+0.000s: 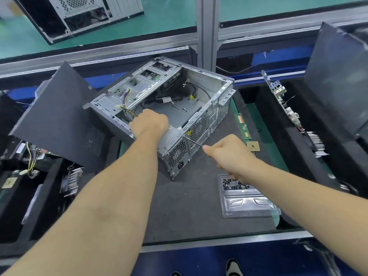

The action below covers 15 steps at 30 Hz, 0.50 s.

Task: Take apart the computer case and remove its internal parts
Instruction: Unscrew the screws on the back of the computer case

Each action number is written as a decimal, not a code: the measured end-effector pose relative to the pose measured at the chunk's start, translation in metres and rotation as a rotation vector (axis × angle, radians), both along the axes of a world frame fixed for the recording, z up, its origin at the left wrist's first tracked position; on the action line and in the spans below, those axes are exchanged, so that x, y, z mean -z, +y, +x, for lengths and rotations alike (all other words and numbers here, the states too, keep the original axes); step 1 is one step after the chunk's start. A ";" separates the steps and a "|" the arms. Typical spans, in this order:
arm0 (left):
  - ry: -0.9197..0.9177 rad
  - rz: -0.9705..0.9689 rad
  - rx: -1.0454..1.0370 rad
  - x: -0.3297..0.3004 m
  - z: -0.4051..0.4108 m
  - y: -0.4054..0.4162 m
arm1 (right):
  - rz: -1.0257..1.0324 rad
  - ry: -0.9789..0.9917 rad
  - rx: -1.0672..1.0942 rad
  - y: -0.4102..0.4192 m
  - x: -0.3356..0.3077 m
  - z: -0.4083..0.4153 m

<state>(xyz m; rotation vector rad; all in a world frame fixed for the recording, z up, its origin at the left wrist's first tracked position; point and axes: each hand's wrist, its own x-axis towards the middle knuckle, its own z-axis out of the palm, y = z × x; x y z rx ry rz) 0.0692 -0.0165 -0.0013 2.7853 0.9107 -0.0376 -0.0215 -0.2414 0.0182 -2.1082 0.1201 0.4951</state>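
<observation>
The desk carries a dark mat, with green surface showing at its right edge. On it the computer case lies on its side, open face upward, turned at an angle to the desk edge. Its interior shows bare metal, black cables along the floor and a yellow-and-black wire bundle near the left corner. The power supply sits in the near corner, its vented rear face toward the viewer.

A dark side panel leans to the left of the case; another dark panel stands at the far right. Dark bins flank the mat: the left one holds a heatsink and a wired board, the right one a motherboard standing on edge. A second case rests on the green bench beyond the aluminium frame.

The left hand reaches inside the case, fingers curled down over the top of the power supply beside the wire bundle; whether it truly grips the unit cannot be told. The right hand is clenched round a screwdriver, whose shaft points at the rear panel of the case beside the fan grille.

A clear plastic tray holding small dark screws lies near the right wrist. A memory stick and a processor chip lie on the mat right of the case.
</observation>
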 end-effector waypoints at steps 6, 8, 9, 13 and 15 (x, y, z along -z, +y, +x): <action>-0.002 -0.003 0.015 0.002 0.001 0.002 | -0.169 -0.131 -0.118 -0.002 -0.004 0.000; -0.005 -0.001 0.014 0.002 0.001 0.003 | -0.245 -0.228 -0.146 0.000 -0.003 -0.002; -0.007 -0.001 0.014 0.002 0.002 0.003 | -0.322 -0.307 -0.177 0.001 -0.003 -0.004; 0.003 -0.018 0.013 0.002 0.003 0.004 | -0.722 -0.719 -0.345 0.003 0.002 -0.018; 0.002 -0.031 0.026 0.002 0.003 0.006 | -0.899 -0.767 -0.451 0.003 0.005 -0.028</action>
